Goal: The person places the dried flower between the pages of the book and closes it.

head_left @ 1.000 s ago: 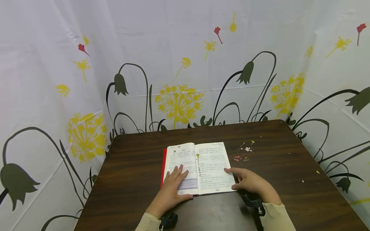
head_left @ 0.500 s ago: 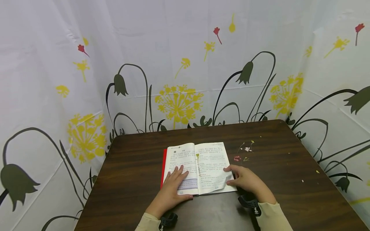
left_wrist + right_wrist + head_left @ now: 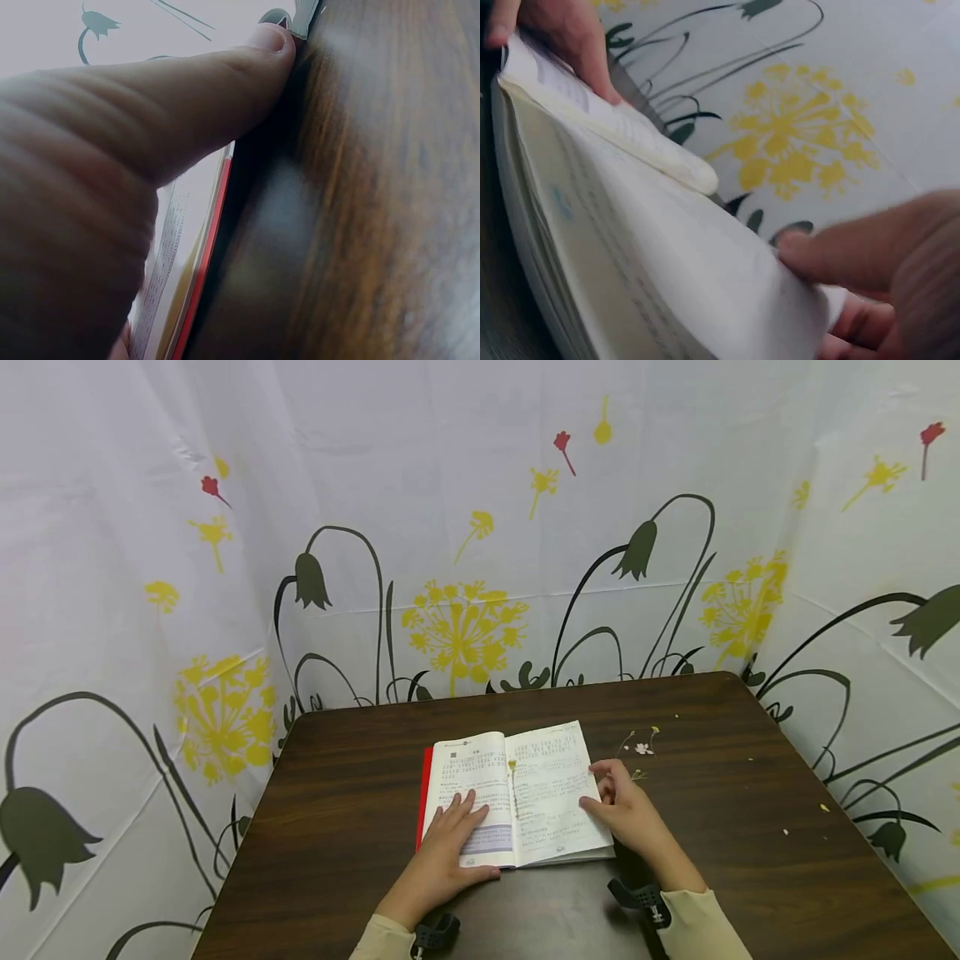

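Where the red cover (image 3: 425, 781) peeks past the left edge of the open book (image 3: 476, 768), I start at nine o'clock on the dark wooden table (image 3: 345, 793). There's the left hand (image 3: 447, 850) at the book's eight o'clock, grasping nothing: its fingers spread over the left page, and my left-wrist feed shows the thumb stretched past the lower edge. From that hand, most of the book lies toward two o'clock. In the gutter I see a dried stem (image 3: 513, 766) with a yellow head, running roughly from twelve to six. Further right I have the right hand (image 3: 628, 810) at the book's three o'clock, pinching the outer edge of the right page (image 3: 555, 793) between thumb and fingers, that page raised off the ones beneath; for this hand, the book sits at nine o'clock. Near the fingers, toward one o'clock, lie small dried flowers (image 3: 643, 748).
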`<act>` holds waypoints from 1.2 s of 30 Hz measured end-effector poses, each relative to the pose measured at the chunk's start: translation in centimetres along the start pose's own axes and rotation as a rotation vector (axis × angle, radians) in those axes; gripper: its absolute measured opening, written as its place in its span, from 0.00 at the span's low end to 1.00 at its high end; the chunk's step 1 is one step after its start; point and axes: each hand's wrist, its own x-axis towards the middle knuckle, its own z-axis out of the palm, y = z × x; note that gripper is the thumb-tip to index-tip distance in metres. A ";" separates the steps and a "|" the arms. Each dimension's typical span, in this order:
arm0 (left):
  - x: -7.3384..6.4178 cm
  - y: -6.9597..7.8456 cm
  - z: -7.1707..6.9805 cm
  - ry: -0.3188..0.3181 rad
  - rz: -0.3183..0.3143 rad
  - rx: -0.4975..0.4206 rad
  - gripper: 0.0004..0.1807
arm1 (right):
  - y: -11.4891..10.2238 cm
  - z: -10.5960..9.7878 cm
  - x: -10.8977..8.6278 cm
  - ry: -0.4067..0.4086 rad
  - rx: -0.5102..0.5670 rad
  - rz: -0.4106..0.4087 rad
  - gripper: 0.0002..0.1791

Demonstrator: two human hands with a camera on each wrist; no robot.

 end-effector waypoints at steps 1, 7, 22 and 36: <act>0.0 0.0 0.0 0.000 -0.002 -0.002 0.54 | -0.1 0.1 0.0 0.001 0.048 0.038 0.32; -0.1 -0.1 0.1 0.005 -0.006 -0.005 0.55 | -0.7 1.1 -0.3 -0.033 0.292 0.208 0.19; 0.0 -0.2 0.1 0.035 0.034 -0.010 0.53 | -1.1 2.9 -0.1 -0.082 0.605 0.196 0.28; 0.0 -0.2 -0.2 0.110 0.000 -0.075 0.38 | -1.3 6.3 -1.3 -0.468 0.138 -0.282 0.22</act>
